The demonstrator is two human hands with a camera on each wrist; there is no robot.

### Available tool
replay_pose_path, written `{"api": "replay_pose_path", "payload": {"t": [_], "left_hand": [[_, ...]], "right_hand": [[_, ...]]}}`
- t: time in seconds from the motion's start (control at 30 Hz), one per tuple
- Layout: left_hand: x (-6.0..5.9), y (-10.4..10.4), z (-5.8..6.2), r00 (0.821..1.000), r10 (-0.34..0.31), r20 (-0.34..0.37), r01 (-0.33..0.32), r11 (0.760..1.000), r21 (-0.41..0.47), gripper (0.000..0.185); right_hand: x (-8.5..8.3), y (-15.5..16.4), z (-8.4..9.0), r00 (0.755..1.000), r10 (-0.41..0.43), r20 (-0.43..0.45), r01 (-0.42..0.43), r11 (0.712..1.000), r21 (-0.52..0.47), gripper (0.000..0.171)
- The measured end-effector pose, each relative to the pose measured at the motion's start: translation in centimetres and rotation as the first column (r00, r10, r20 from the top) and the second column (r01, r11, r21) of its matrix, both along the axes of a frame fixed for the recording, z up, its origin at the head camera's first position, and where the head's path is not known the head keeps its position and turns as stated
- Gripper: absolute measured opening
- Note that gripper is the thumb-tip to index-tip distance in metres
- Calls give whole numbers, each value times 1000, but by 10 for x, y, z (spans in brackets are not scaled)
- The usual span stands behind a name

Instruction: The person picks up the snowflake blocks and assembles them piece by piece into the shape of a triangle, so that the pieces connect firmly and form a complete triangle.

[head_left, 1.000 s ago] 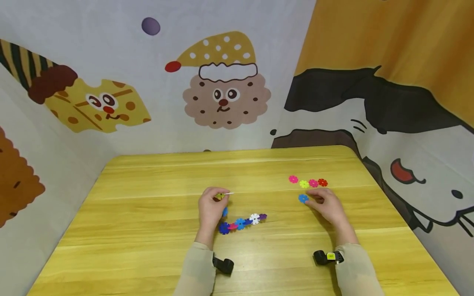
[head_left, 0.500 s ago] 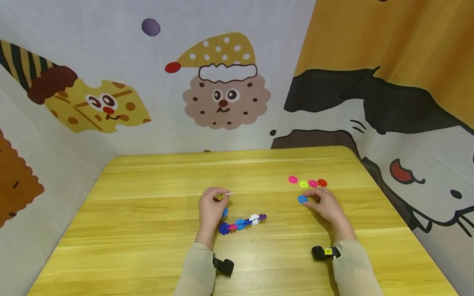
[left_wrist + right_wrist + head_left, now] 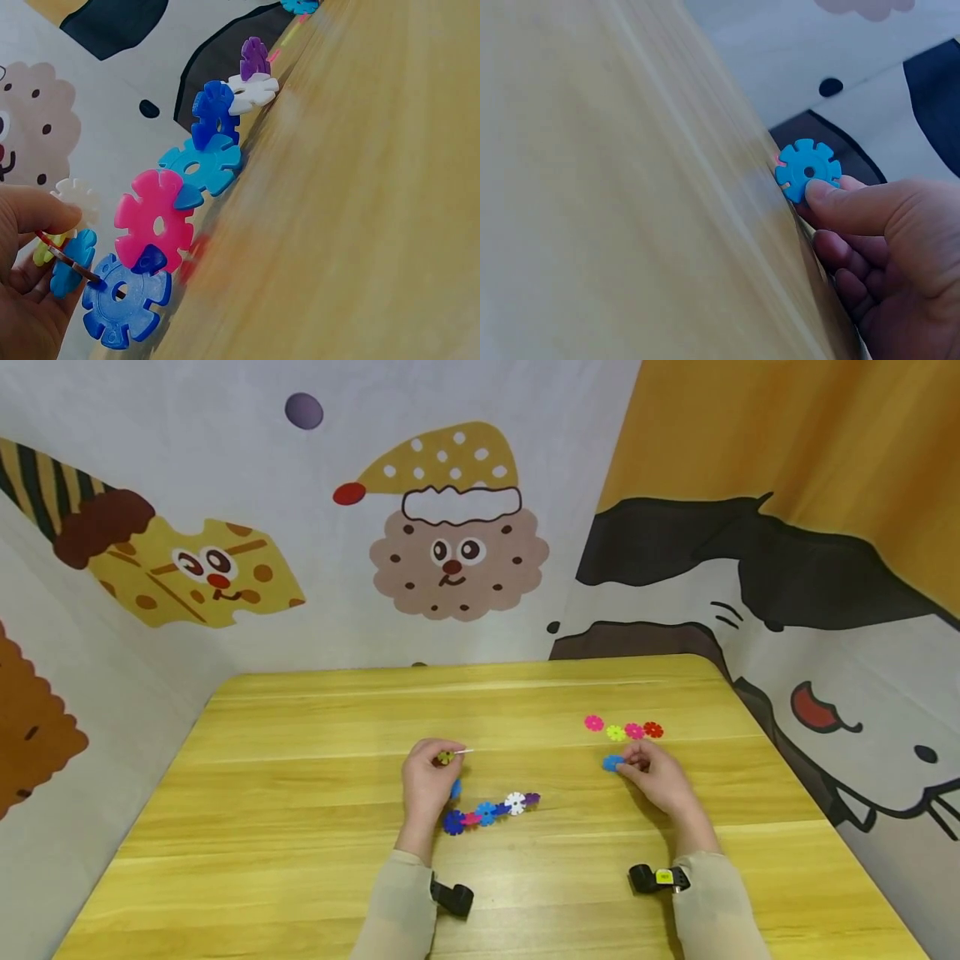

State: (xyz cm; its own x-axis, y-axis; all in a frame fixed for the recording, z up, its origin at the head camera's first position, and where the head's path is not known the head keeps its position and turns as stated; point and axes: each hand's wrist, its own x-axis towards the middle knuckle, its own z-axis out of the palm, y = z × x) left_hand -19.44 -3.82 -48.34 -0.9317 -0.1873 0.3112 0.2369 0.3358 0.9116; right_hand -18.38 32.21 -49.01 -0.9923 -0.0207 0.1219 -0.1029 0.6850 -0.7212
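Note:
My left hand [image 3: 426, 785] pinches the end of a curved chain of slotted snowflake discs. A white disc [image 3: 77, 201] lies by the thumb, with yellow and light blue ones partly behind the fingers. From a dark blue disc [image 3: 126, 304] the chain runs on through a pink disc [image 3: 156, 221], a light blue disc [image 3: 214, 166] and others to a purple disc [image 3: 255, 58] at its far end. Over on the right, my right hand [image 3: 663, 779] holds a single blue snowflake disc [image 3: 808, 169] between thumb and forefinger, its other fingers curled beneath.
Beyond my right hand lie several loose discs: a pink disc [image 3: 594, 723], a yellow disc [image 3: 616, 732], another pink disc [image 3: 634, 732] and a red disc [image 3: 653, 729]. The wooden table [image 3: 300, 860] meets a cartoon-printed curtain [image 3: 337, 627] at the back.
The blue disc in my right hand now appears tilted flatter, and that hand has shifted only slightly. My left hand and the chain stay in place.

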Motion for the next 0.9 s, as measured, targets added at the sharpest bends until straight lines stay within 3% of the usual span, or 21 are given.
{"api": "replay_pose_path", "payload": {"t": [0.13, 0.3, 0.5, 0.9], "left_hand": [[0, 0, 1, 1000, 1, 3, -1, 1000, -2, 11], [1, 0, 1, 1000, 1, 0, -1, 1000, -1, 11], [1, 1, 1, 1000, 2, -5, -2, 1000, 2, 12], [1, 1, 2, 998, -15, -55, 16, 1000, 9, 11]], "right_hand": [[-1, -13, 0, 1000, 16, -22, -17, 999, -37, 13], [-5, -45, 3, 999, 29, -33, -34, 988, -150, 11], [-8, -90, 10, 996, 86, 1, -81, 946, -313, 14], [-16, -146, 12, 988, 153, -1, -135, 872, -471, 12]]}}
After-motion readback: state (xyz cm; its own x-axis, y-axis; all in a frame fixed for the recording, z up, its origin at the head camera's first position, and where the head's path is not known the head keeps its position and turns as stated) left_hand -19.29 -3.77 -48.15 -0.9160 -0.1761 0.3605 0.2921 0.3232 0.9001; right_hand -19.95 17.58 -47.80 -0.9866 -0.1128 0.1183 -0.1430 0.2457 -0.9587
